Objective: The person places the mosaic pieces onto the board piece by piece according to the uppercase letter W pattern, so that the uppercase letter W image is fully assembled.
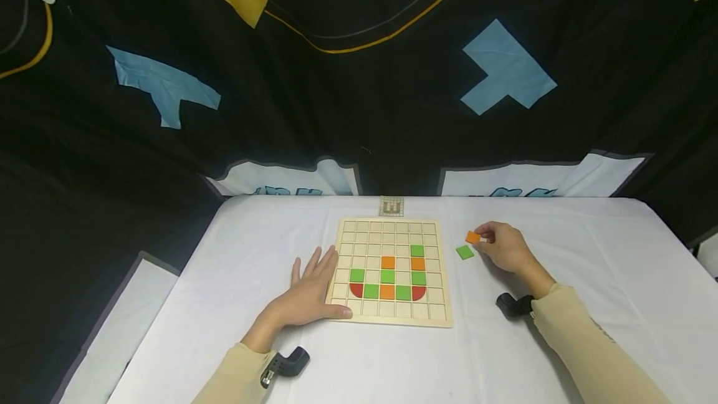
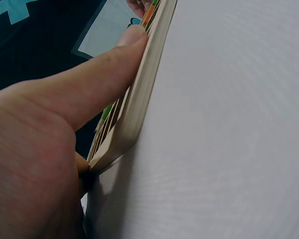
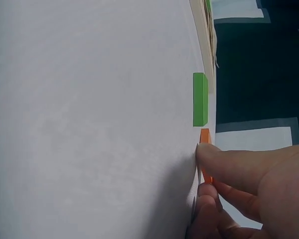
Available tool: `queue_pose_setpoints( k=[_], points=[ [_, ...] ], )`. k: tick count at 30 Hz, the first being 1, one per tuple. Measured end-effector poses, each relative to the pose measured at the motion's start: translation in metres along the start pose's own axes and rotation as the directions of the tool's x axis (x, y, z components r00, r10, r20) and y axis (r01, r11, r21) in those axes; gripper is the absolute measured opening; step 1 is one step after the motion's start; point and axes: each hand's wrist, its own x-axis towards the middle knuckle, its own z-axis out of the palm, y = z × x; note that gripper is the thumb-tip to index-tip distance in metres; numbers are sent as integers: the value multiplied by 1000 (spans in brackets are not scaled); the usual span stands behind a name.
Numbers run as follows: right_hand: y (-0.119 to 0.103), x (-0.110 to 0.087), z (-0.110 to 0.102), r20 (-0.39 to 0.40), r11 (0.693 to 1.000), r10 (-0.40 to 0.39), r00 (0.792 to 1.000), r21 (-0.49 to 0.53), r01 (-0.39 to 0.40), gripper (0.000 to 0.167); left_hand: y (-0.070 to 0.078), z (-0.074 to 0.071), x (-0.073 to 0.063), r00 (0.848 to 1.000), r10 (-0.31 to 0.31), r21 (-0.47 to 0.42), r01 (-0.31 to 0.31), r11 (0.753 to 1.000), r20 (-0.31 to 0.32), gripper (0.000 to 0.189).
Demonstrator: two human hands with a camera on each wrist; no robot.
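Observation:
A square wooden grid board point(image 1: 387, 315) lies on the white table, with green and orange square tiles and two red rounded-corner tiles set in its cells. Along the board's left edge my left hand point(image 1: 305, 295) rests with fingers spread, the thumb on the near rim; the left wrist view shows that thumb point(image 2: 104, 69) lying straight over the rim. To the right of the board, my right hand point(image 1: 505, 248) pinches an orange square tile point(image 1: 473, 237) between thumb and fingers. Just nearer than it, a loose green tile point(image 1: 465, 252) lies flat on the cloth.
Behind the board, at the table's far edge, is a small pattern card point(image 1: 391, 206) with a grid picture. A black curtain point(image 1: 359, 111) with blue and yellow shapes hangs beyond the white tablecloth point(image 1: 392, 366). A dark camera is strapped to each wrist.

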Motion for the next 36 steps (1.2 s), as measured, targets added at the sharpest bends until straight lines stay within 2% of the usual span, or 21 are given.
queue_pose_setpoints(
  k=[10,18,22,36],
  points=[
    [-4,-6,-4,-7,1000,-23,1000,18,23,34,-1,0,0,1000,5,12,-5,1000,-2,123],
    [-12,-11,-5,-53,993,-108,993,42,110,34,-1,0,0,1000,5,15,-4,1000,-7,123],
    [-19,-15,-6,-65,988,-137,988,61,141,32,-1,1,0,1000,4,12,-3,1000,-8,123],
    [-47,-25,1,-78,981,-163,984,96,170,32,-3,2,1,1000,1,3,-1,1000,-9,124]
  ],
)
